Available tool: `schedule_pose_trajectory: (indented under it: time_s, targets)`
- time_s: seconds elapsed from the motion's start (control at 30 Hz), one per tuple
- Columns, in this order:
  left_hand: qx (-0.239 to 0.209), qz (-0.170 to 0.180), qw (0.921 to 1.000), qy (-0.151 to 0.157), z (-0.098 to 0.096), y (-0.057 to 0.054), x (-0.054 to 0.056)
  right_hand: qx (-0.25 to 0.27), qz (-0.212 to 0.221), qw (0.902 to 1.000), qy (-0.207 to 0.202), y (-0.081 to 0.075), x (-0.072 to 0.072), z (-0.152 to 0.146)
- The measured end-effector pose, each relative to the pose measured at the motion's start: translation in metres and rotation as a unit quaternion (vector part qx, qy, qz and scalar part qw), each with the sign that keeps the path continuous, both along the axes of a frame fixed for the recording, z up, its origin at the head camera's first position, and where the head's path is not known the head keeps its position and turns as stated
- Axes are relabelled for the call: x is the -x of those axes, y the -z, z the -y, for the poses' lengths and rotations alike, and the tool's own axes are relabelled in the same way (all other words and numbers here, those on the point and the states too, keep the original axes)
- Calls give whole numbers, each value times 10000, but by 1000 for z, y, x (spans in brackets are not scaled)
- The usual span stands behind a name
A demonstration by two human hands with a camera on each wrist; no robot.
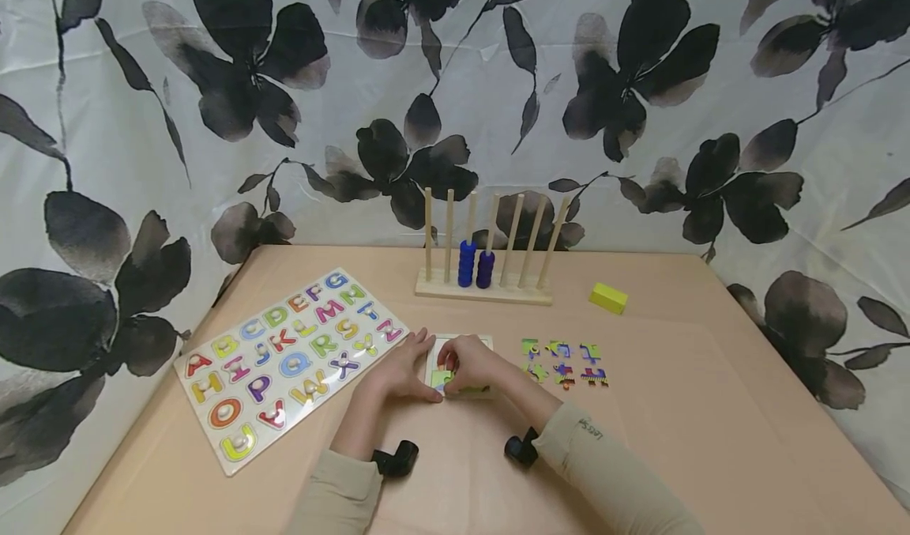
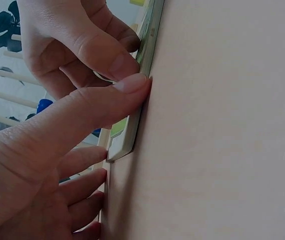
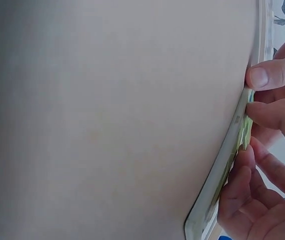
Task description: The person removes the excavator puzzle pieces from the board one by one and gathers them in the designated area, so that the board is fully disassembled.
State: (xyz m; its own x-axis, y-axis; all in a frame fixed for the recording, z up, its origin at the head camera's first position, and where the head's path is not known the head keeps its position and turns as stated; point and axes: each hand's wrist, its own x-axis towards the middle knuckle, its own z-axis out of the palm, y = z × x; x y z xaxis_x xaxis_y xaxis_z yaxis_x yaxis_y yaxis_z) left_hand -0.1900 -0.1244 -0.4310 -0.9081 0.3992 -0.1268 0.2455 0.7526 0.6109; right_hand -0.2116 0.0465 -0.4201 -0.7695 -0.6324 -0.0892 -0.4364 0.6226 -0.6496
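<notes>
A small puzzle board (image 1: 486, 340) with a pale rim lies in front of me, its green pieces (image 1: 441, 379) partly covered by my hands. My left hand (image 1: 398, 369) steadies the board's near left corner. In the left wrist view its thumb presses the near edge (image 2: 126, 135), while the other fingers lie fairly straight beside the left side. Over the board, my right hand (image 1: 475, 361) pinches a puzzle piece; in the right wrist view a yellow-green bit (image 3: 246, 134) shows between thumb and fingers. Most of that piece is hidden.
Several loose puzzle pieces (image 1: 563, 353) lie right of the board. An alphabet board (image 1: 273, 456) with coloured letters sits at left. Behind stands a wooden peg rack (image 1: 444, 288) with blue and purple beads (image 1: 466, 265); a yellow block (image 1: 608, 298) lies at back right.
</notes>
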Motion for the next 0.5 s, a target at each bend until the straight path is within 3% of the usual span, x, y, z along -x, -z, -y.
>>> schedule_pose_trajectory:
  time_s: [0.5]
  targets:
    - [-24,61,10000,-69,0,2,1,-56,19,10000,28,1,1,1]
